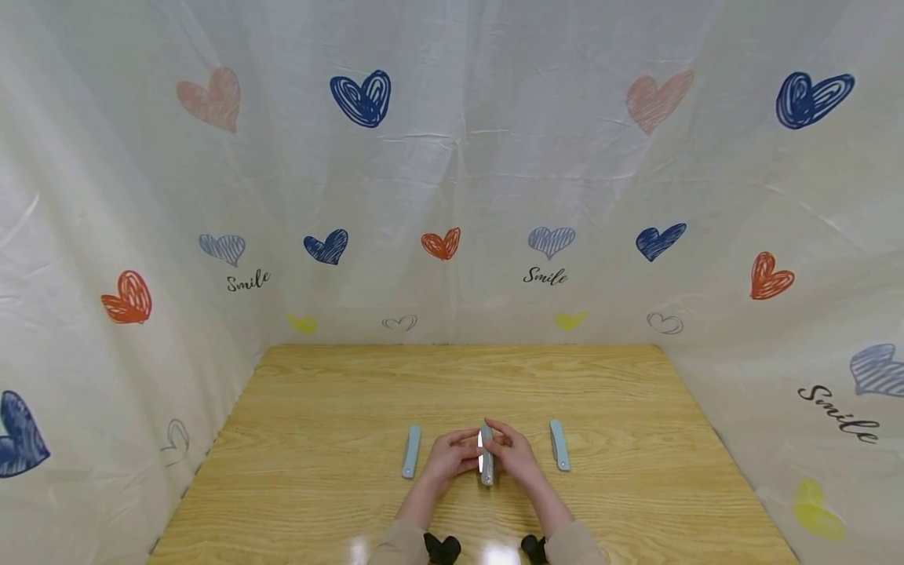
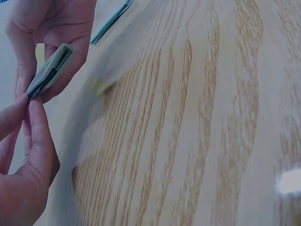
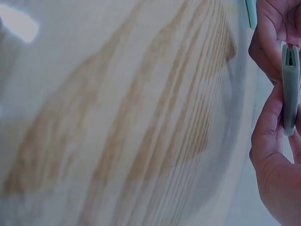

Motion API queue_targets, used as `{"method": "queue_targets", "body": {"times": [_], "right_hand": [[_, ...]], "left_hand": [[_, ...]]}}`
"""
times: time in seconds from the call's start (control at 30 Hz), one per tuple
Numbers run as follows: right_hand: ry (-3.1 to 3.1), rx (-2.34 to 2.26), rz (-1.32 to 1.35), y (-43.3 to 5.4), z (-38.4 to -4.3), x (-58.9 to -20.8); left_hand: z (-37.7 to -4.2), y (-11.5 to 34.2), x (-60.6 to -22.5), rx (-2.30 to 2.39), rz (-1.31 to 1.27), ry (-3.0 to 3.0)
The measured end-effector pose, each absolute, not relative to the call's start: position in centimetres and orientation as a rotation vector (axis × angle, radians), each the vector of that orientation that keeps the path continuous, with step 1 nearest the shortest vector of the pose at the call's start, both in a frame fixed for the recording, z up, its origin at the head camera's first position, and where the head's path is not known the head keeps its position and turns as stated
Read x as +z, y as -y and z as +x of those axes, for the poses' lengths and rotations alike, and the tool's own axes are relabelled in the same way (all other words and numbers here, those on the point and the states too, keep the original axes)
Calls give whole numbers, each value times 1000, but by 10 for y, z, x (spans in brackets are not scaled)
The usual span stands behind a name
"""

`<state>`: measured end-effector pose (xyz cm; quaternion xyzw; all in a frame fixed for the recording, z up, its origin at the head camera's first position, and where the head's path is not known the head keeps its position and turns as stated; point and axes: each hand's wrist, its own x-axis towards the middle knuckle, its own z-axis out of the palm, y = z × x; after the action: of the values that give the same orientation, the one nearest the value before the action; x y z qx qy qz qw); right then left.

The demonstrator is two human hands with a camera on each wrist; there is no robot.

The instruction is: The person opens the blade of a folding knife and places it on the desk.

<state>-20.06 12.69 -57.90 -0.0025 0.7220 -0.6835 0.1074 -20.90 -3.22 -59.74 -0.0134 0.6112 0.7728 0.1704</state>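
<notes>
A folding knife (image 1: 487, 464) with a pale blue-green handle stands between both hands, over the middle of the table. A bright strip that looks like its blade (image 1: 481, 449) shows along the handle's left side. My left hand (image 1: 450, 457) pinches the knife from the left with thumb and fingers. From the right, my right hand (image 1: 515, 453) grips the handle, its fingers near the far end. The right wrist view shows the slot in the handle's end (image 3: 290, 59). Part of the knife is hidden behind fingers.
Similar pale blue folded knives lie on the wooden table (image 1: 339, 392): one left of the hands (image 1: 411, 452), one to the right (image 1: 559, 445). A white curtain (image 1: 452, 180) printed with hearts surrounds the table's back and sides.
</notes>
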Motion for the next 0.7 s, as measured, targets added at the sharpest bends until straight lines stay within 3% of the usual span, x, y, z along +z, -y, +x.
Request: {"method": "queue_targets", "body": {"times": [0.7], "right_hand": [[-2112, -2052, 22, -131, -199, -581]], "left_hand": [[-203, 34, -590, 2217, 28, -1794]]}}
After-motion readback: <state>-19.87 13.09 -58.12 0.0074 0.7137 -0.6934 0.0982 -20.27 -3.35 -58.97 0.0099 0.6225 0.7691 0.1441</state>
